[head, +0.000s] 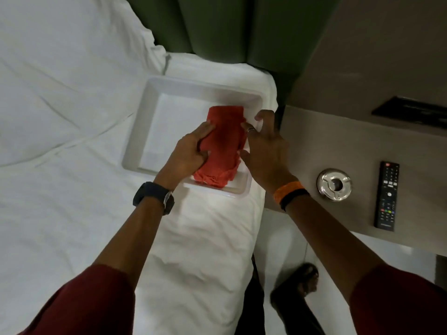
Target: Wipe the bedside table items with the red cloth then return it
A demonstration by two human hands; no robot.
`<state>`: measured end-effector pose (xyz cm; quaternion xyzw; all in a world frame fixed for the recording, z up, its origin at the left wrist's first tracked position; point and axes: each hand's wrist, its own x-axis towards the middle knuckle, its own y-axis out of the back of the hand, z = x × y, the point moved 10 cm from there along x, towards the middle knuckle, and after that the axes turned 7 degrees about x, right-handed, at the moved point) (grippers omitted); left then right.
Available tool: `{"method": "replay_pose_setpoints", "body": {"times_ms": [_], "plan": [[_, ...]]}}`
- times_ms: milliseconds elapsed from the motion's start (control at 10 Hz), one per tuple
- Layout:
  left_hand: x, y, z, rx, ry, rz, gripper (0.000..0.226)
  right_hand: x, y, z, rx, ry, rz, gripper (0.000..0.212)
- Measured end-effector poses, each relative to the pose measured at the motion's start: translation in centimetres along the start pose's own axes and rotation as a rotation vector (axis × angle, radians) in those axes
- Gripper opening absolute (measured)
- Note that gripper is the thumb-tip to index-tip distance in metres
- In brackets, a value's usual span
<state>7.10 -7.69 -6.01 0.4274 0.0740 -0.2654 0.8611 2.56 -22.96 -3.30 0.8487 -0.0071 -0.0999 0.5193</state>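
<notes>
A folded red cloth (pixel 223 139) lies in the right half of a white rectangular tray (pixel 150 112) that rests on the bed. My left hand (pixel 191 151) lies on the cloth's left side, with its fingers pressing into the fabric. My right hand (pixel 264 146) hovers at the cloth's right edge with fingers spread, its fingertips touching or nearly touching the cloth. On the grey bedside table (pixel 326 141) to the right sit a round metal ashtray (pixel 335 184) and a black remote control (pixel 386 195).
White bedding (pixel 60 117) covers the bed on the left. A green padded headboard (pixel 217 25) stands behind. A dark flat object (pixel 411 111) lies at the table's far edge. My foot in a dark sandal (pixel 300 284) stands on the pale floor below the table.
</notes>
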Motion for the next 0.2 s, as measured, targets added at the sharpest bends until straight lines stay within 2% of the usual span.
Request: {"method": "replay_pose_setpoints", "body": {"times_ms": [100,200], "plan": [[0.2,-0.5,0.0,0.237,-0.052,0.006,0.074,-0.1,0.4,0.2,0.027,0.038,0.055,0.059],[-0.6,-0.3,1.0,0.442,-0.069,0.129,0.077,-1.0,3.5,1.1,0.008,0.082,0.240,0.063]]}}
